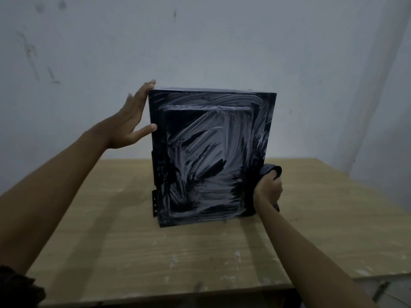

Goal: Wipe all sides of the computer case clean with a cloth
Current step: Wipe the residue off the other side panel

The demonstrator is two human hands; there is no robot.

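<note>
Head view: left hand (131, 117) flat against case (211, 156).

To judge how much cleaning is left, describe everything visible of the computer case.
The computer case is a black, box-shaped tower standing upright on the wooden table, its broad side panel facing the camera. That panel is smeared with whitish swirling streaks, with dark patches between them, and a rectangular outline shows within it. A small perforated bracket sticks out low on its left edge. The left hand rests with straight fingers against its upper left edge, and the right hand presses a dark cloth to its lower right edge.
</note>
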